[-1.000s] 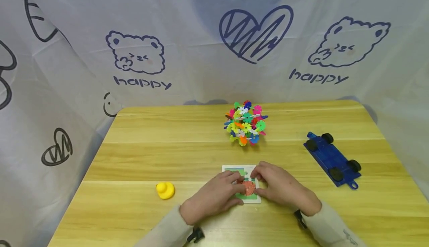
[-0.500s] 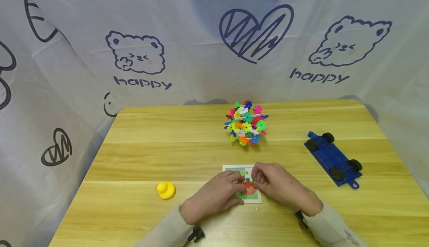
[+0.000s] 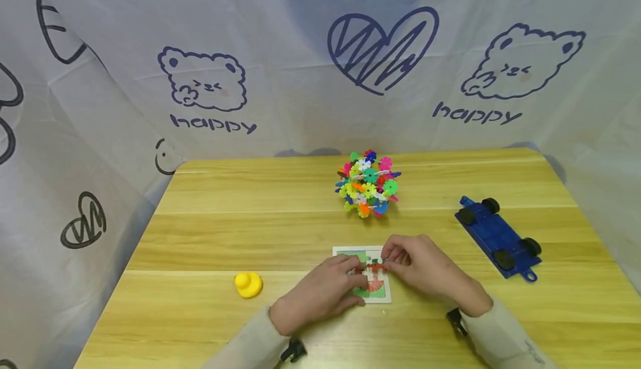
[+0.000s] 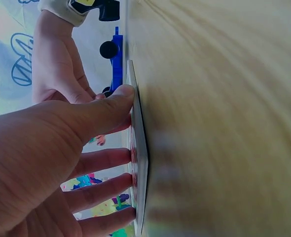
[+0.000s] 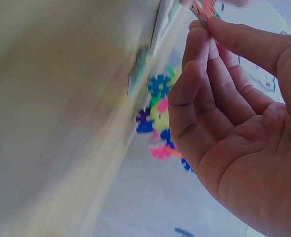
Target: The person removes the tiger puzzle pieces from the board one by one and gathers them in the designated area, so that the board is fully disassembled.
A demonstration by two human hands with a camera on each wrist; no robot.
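A small jigsaw puzzle [image 3: 379,294] in a white frame lies flat on the table, with green and red parts showing. My left hand [image 3: 320,291] rests on its left side; in the left wrist view the nearly straight fingers [image 4: 103,159] and the thumb touch the board. Over the puzzle's upper right part, my right hand [image 3: 423,266] pinches a red-printed puzzle piece [image 5: 203,8] between thumb and fingertips. The piece is raised off the board in the right wrist view. My left hand covers much of the picture.
Behind the puzzle stands a ball of colourful flower-shaped discs [image 3: 368,185]. A blue toy car chassis [image 3: 497,238] with black wheels lies to the right. At the left sits a yellow rubber duck [image 3: 247,284]. A printed white cloth [image 3: 300,79] hangs behind the wooden table [image 3: 210,219].
My right hand has shifted slightly right, and a red puzzle piece now shows at its fingertips over the upper part of the board. The left hand has stayed in place.
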